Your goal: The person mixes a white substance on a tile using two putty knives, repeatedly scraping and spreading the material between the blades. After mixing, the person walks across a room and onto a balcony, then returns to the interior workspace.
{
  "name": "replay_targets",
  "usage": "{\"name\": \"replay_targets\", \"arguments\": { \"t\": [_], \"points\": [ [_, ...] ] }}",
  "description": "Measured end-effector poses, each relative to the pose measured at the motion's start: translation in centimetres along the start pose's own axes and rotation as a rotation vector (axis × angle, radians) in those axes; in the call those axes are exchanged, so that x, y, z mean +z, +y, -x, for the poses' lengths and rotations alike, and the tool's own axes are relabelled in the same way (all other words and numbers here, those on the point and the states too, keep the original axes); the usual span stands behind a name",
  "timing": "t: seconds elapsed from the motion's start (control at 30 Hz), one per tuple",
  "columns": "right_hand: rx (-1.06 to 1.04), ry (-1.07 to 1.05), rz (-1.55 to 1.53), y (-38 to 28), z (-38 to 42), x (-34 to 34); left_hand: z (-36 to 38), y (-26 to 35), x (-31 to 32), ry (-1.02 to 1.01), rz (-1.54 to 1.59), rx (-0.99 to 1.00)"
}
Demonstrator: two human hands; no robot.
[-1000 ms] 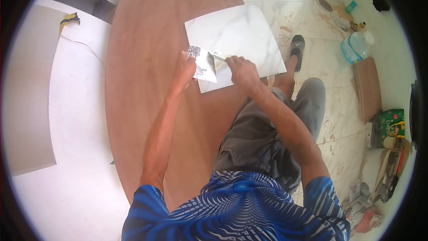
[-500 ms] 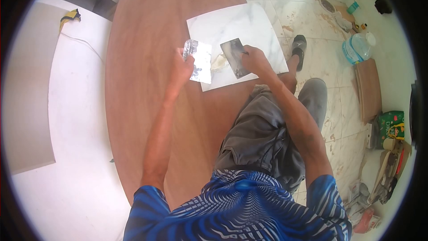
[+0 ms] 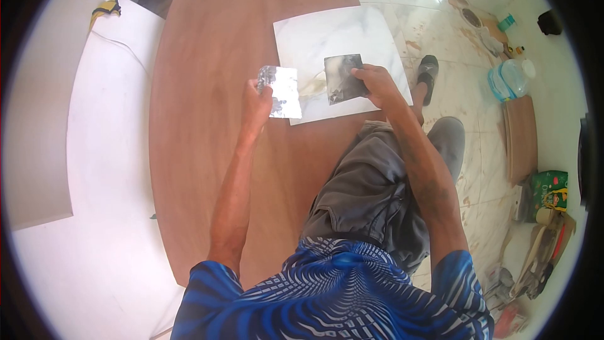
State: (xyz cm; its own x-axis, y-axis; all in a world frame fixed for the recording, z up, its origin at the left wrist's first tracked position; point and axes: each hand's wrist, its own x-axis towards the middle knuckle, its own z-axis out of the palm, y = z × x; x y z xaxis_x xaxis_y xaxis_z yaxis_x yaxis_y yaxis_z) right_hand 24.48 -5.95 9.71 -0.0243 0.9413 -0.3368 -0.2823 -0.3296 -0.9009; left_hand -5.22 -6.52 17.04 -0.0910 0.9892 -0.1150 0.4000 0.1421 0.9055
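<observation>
My left hand [image 3: 257, 104] is closed on the left edge of a shiny metal putty scraper [image 3: 287, 91], a thin flat plate with smears along its upper left. In my right hand [image 3: 379, 84], thumb on top, is a second, darker flat metal scraper [image 3: 343, 80] with cloudy reflections. Both scrapers overlap a white marble-look tile [image 3: 371, 31], one over its left edge and one near its middle right. A small smear of beige paste [image 3: 314, 87] lies on the tile between them. The tile rests on a brown wooden table [image 3: 207, 88].
Left of the table is a white surface with a yellow-black item [image 3: 107, 9] and a thin cable. To the right, along the tiled floor [image 3: 484, 170], are a large clear plastic bottle [image 3: 508, 80], wooden boards [image 3: 521, 138], a green bag [image 3: 549, 189] and assorted tools.
The right-hand scraper has turned from a slant to nearly square, and its face looks lighter. The left-hand scraper stays in a similar pose. The whole view has shifted slightly.
</observation>
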Motion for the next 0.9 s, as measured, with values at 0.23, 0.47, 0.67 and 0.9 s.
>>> {"name": "replay_targets", "arguments": {
  "t": [0.23,0.47,0.67,0.9],
  "points": [
    [-0.193,-0.146,0.188,2.5,-0.5,-0.9,0.5,-2.8,0.8,-0.116,0.265,-0.318],
    [0.092,-0.061,-0.03,4.5,-1.6,-2.1,0.7,-2.7,2.4,-0.254,0.402,-0.448],
    [0.097,0.015,-0.072,4.6,-1.4,-1.8,0.7,-2.1,2.5,-0.217,0.335,-0.386],
    [0.089,-0.139,-0.063,9.7,-5.6,-5.0,1.4,-0.8,1.7,-0.202,0.322,-0.389]
  ]
}}
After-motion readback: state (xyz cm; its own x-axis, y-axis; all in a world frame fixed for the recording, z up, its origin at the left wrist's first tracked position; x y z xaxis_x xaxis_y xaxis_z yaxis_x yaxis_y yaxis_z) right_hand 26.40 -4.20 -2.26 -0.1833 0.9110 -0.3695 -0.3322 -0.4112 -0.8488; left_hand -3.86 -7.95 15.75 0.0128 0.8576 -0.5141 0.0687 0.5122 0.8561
